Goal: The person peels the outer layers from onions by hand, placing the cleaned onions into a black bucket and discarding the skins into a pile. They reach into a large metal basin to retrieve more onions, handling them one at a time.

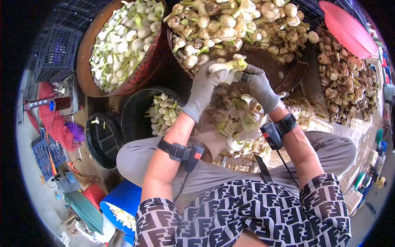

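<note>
My left hand (pixel 201 88), in a grey glove, is closed around a garlic bulb (pixel 220 72) whose pale stem points up and right. My right hand (pixel 261 86), gloved as well, has its fingers bent and pressed at the stem side of the same bulb. Something dark shows at its thumb; I cannot make out what. Below both hands, loose garlic skins (pixel 242 117) are heaped between my legs. Just beyond them stands a wide round tub (pixel 298 78) piled with unpeeled, soil-stained garlic (pixel 226 33).
Front left, a rusty-rimmed drum (pixel 85 61) holds clean white garlic. Nearer are a black bucket (pixel 131 111) with peeled bulbs and a smaller black tub (pixel 103 146). More unpeeled garlic (pixel 347 82) lies right, beneath a pink basin (pixel 349 29). A blue bucket (pixel 135 195) stands by my left side.
</note>
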Tool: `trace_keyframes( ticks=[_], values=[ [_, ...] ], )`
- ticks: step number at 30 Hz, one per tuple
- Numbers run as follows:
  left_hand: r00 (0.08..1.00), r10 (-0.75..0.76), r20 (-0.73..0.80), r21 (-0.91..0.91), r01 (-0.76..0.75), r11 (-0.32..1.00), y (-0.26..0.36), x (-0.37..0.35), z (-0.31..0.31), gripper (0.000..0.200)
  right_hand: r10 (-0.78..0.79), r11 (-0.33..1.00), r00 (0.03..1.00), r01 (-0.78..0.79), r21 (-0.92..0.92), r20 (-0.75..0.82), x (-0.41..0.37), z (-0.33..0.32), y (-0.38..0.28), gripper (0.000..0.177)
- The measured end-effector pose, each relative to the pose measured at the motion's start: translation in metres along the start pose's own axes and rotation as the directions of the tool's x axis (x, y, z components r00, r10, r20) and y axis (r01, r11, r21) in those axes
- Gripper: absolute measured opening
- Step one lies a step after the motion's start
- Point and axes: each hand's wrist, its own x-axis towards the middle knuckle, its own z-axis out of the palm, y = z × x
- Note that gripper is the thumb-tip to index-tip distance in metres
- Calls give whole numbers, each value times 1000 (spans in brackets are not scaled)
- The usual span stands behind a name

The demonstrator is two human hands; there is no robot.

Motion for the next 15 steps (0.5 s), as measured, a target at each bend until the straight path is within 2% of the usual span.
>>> trace_keyframes(
  ticks=[1, 2, 4, 5, 6, 8, 9, 10, 11, 12, 14, 15],
  values=[
    [999, 18, -39, 28, -17, 999, 1, 0, 1, 33, 2, 999, 999, -4, 34, 53, -3, -3, 0, 25],
    [989, -150, 2, -141, 149, 979, 3, -1, 0, 36, 3, 998, 994, -10, 67, 107, -5, -4, 0, 27],
    [885, -437, 157, -430, 460, 777, 16, -4, -6, 43, -103, 993, 985, 95, 65, 137, -9, 0, 5, 29],
    [829, -441, 345, -559, 559, 613, 11, -1, -12, 44, -129, 991, 981, 133, -15, 148, -9, 0, 7, 30],
    [816, -404, 413, -566, 578, 588, 11, -1, -14, 44, -155, 981, 975, 171, -95, 158, -10, 1, 8, 31],
    [777, -323, 540, -573, 621, 535, 12, -1, -18, 46, -146, 892, 975, 202, -405, 166, -12, -3, 10, 33],
    [917, -250, 310, -458, 374, 806, 1, 1, -16, 47, -164, 850, 974, 219, -478, 153, -14, -4, 10, 35],
    [992, -82, 99, -232, 104, 967, -9, 7, -11, 48, -187, 802, 972, 235, -549, 144, -15, -4, 10, 37],
    [1000, -14, -18, -43, 14, 999, -18, 9, -15, 45, -210, 748, 968, 249, -615, 137, -15, -4, 8, 39],
    [989, 54, -135, 163, -32, 986, -19, 10, -16, 42, -217, 763, 970, 240, -600, 112, -16, -4, 6, 37],
    [947, -111, -301, 323, 211, 923, 16, 8, -26, 28, -229, 792, 972, 219, -570, 56, -18, -6, -1, 33],
    [922, -212, -324, 30, 234, 972, 32, 7, -22, 22, 140, 980, 989, -130, 152, -57, -11, -6, 1, 29]
  ],
)
